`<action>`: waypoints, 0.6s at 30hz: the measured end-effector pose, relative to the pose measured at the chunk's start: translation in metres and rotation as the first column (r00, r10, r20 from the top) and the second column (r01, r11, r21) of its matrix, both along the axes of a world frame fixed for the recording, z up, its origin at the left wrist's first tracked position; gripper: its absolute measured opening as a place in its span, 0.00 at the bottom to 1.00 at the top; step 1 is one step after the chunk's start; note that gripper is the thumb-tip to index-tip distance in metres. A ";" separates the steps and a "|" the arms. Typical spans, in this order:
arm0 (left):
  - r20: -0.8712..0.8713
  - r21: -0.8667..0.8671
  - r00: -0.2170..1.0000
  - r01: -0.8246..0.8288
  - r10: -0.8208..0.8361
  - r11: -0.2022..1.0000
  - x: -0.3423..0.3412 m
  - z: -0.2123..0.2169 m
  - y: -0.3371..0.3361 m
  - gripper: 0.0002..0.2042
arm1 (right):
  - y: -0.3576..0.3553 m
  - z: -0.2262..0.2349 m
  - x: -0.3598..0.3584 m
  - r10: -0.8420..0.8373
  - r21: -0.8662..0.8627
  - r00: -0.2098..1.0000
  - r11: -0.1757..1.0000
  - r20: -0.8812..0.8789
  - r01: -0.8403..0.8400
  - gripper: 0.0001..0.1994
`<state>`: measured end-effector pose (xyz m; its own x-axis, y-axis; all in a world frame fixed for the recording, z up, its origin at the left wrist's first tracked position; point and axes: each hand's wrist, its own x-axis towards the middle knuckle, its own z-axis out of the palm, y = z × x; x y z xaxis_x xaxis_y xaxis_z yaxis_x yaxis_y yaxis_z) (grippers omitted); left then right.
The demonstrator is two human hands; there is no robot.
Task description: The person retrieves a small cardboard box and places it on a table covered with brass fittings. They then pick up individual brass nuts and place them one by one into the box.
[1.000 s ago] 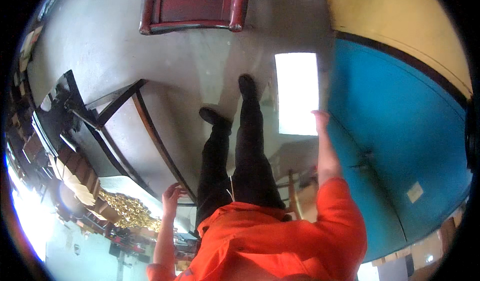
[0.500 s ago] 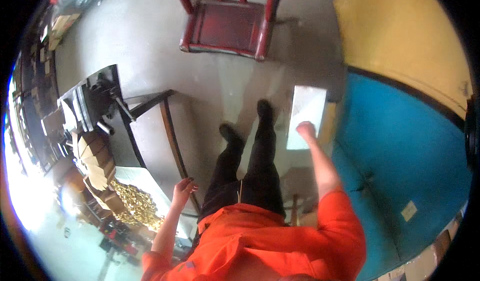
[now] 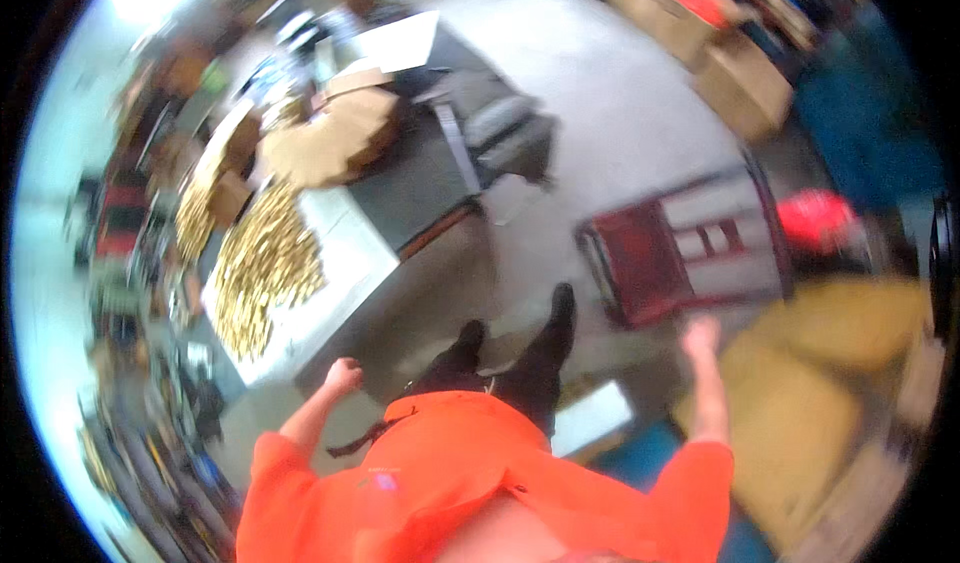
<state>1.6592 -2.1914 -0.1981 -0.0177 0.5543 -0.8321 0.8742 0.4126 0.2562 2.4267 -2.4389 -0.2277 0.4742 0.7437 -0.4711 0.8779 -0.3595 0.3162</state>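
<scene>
My left hand (image 3: 343, 375) hangs beside my body, its fingers curled in with nothing showing in them. It is nearest to the front corner of a table with a white top (image 3: 365, 238), and apart from it. On that table lies a spread pile of small brass-coloured metal parts (image 3: 268, 263). My right hand (image 3: 700, 335), slightly blurred, is curled into a loose fist with nothing seen in it. Just beyond it stands a dark red wooden chair (image 3: 635, 263); I cannot tell whether the hand touches its frame.
Fanned cardboard pieces (image 3: 335, 138) and a grey machine or tool (image 3: 500, 128) sit farther along the table. Cardboard boxes (image 3: 745, 88) stand at the far right. A yellow panel (image 3: 790, 413) and a white flat piece (image 3: 592, 418) lie to my right.
The view has swung to the left, so the table and brass pile now fill more of the left side. The chair now appears at the right. My left fingers look more curled.
</scene>
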 end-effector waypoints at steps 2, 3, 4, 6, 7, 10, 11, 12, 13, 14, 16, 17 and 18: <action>-0.085 -0.007 0.993 -0.083 0.082 0.997 -0.011 0.020 -0.022 0.18 | -0.003 -0.012 0.050 0.201 -0.060 0.954 0.980 0.224 -0.192 0.14; -0.078 0.057 0.974 -0.207 0.211 0.977 -0.004 0.026 -0.036 0.17 | -0.013 -0.037 0.088 0.265 -0.141 0.932 0.962 0.248 -0.236 0.21; -0.059 0.126 0.950 -0.298 0.307 0.946 0.015 0.028 -0.028 0.17 | -0.007 -0.067 0.137 0.265 -0.345 0.932 0.923 0.247 -0.171 0.25; -0.048 0.047 0.877 -0.476 0.478 0.878 0.045 0.029 -0.077 0.16 | 0.030 -0.054 0.163 0.060 -0.478 0.995 0.878 0.074 -0.018 0.27; -0.051 -0.019 0.894 -0.447 0.446 0.894 0.081 0.048 -0.102 0.16 | 0.032 -0.044 0.167 0.085 -0.527 0.994 0.849 0.062 -0.040 0.27; 0.105 -0.163 0.991 -0.069 0.087 0.984 0.174 0.076 -0.098 0.20 | 0.063 -0.010 0.166 0.117 -0.676 0.991 0.736 0.063 -0.044 0.28; 0.219 -0.131 0.973 0.109 -0.078 0.985 0.198 0.090 -0.087 0.21 | 0.066 0.000 0.173 0.090 -0.658 0.991 0.753 0.097 -0.004 0.26; 0.240 0.073 0.929 0.273 -0.283 0.959 0.207 0.083 -0.090 0.20 | 0.063 0.005 0.181 0.062 -0.637 0.989 0.770 0.131 0.036 0.23; 0.257 0.069 0.930 0.255 -0.264 0.964 0.221 0.087 -0.081 0.20 | 0.064 -0.001 0.183 0.052 -0.666 0.990 0.745 0.134 0.051 0.23; 0.279 0.065 0.928 0.238 -0.247 0.969 0.231 0.096 -0.068 0.20 | 0.064 -0.002 0.187 0.040 -0.693 0.989 0.717 0.144 0.072 0.23; 0.268 0.069 0.963 0.021 -0.039 0.997 0.228 0.094 -0.059 0.20 | 0.057 -0.026 0.191 0.086 -0.744 0.989 0.668 0.119 0.031 0.23; 0.234 -0.005 0.967 -0.099 0.097 0.995 0.218 0.092 -0.056 0.20 | 0.059 -0.016 0.183 0.113 -0.717 0.992 0.696 0.058 -0.038 0.23; 0.246 0.115 0.955 -0.197 0.165 0.974 0.194 0.078 -0.074 0.18 | 0.060 0.000 0.166 0.151 -0.685 0.989 0.720 -0.006 -0.114 0.23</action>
<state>1.8529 -2.2654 -0.1197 0.0576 0.6683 -0.7416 0.6968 0.5051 0.5093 2.5927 -2.3785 -0.2274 0.4310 0.2876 -0.8553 0.8774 0.0877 0.4716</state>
